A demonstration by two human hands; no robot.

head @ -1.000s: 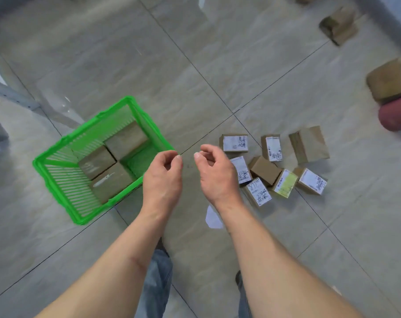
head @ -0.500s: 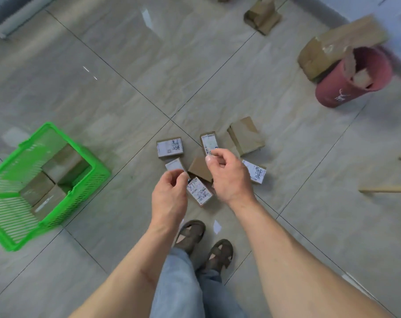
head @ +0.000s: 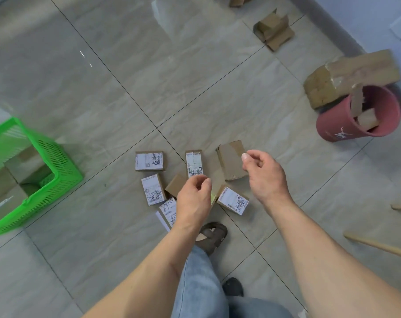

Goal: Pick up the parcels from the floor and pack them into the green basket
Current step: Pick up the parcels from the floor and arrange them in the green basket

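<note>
Several small cardboard parcels lie clustered on the tiled floor: a labelled one (head: 150, 160) at the left, a narrow labelled one (head: 194, 162), a plain brown one (head: 232, 159) and another labelled one (head: 233, 200). My left hand (head: 193, 200) hovers over the cluster's middle, fingers loosely curled, holding nothing. My right hand (head: 265, 174) hangs over the plain brown parcel, fingers apart and empty. The green basket (head: 57, 161) stands at the far left with brown parcels inside.
A pink bucket (head: 339, 127) with cardboard scraps stands at the right, a large brown box (head: 346, 74) behind it. Folded cardboard (head: 274, 31) lies near the far wall. Wooden sticks (head: 378, 245) lie at the right edge. My sandalled feet (head: 212, 235) are just below the parcels.
The view has swung right, so the basket slid to the left edge. Both hands moved away from the basket and now hover over the parcel cluster, the right one farther right.
</note>
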